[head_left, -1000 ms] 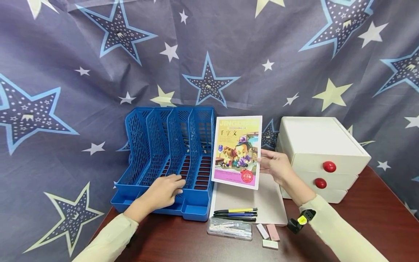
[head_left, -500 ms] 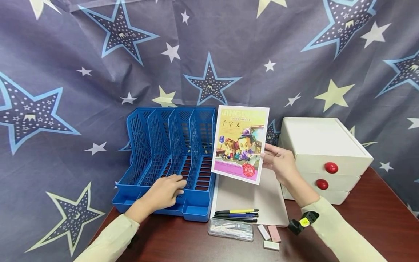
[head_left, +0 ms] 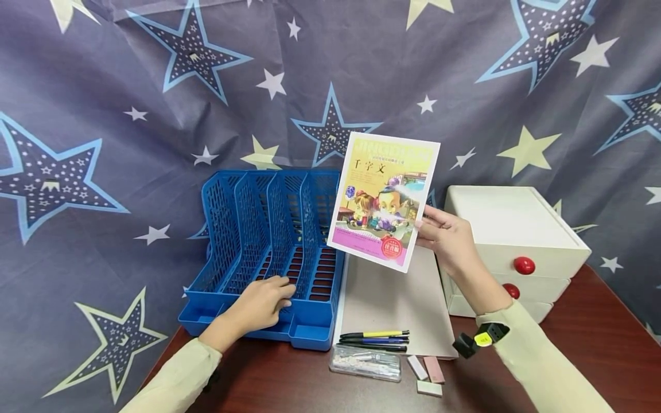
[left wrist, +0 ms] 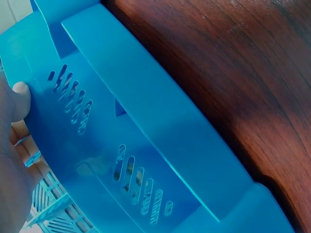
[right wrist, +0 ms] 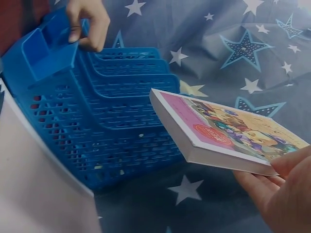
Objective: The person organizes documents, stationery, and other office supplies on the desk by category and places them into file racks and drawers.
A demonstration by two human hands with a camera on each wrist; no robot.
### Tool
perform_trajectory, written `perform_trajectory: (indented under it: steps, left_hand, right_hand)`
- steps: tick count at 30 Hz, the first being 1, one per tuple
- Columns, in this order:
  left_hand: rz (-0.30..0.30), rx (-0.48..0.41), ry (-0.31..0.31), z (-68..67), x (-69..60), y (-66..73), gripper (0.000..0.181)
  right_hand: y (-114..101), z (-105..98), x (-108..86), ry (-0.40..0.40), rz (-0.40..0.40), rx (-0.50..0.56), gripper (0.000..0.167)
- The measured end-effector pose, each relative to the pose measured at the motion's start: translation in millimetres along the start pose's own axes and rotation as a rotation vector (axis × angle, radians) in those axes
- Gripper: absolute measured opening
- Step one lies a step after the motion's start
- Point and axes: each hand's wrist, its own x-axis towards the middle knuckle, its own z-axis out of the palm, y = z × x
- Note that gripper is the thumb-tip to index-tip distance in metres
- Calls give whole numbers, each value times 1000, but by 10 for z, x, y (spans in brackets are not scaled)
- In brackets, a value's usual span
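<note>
My right hand (head_left: 448, 236) pinches a book (head_left: 384, 198) by its right edge, holding it raised and tilted above the table with its yellow and purple cover facing me. In the right wrist view the book (right wrist: 228, 126) shows its white page edges. A blue plastic file rack (head_left: 206, 301) with several upright compartments stands to the left. Over its front wall my left hand (head_left: 264, 304) grips, and in the left wrist view the thumb (left wrist: 20, 99) lies on one side of the wall while the fingers are on the other.
Beneath the raised book lies a large pale pad or book (head_left: 392, 301), with several pens (head_left: 374, 339) on it. A clear case (head_left: 365, 362) and several erasers (head_left: 434, 370) lie in front. White drawers (head_left: 516, 223) with red knobs stand at the right, a star-patterned cloth (head_left: 361, 57) behind.
My right hand has lifted the book upward and slightly right, and the book has tilted more clockwise. My left hand stays on the rack's front wall.
</note>
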Motion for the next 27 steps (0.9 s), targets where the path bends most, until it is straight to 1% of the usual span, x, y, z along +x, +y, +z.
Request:
perform_trajectory:
  steps: [5, 12, 21, 27]
  left_hand:
    - [4, 3, 8, 9, -4, -3, 22]
    - [5, 9, 9, 10, -4, -9, 22]
    - [12, 14, 9, 9, -2, -6, 19]
    - [-6, -5, -3, -12, 1, 4, 21]
  right_hand:
    - [-79, 60, 27, 6, -20, -20, 53]
    - [-153, 167, 58, 21, -39, -12, 52]
    - [-164, 294, 134, 46, -25, -31, 49]
    - [-157, 394, 200, 60, -20, -50, 48]
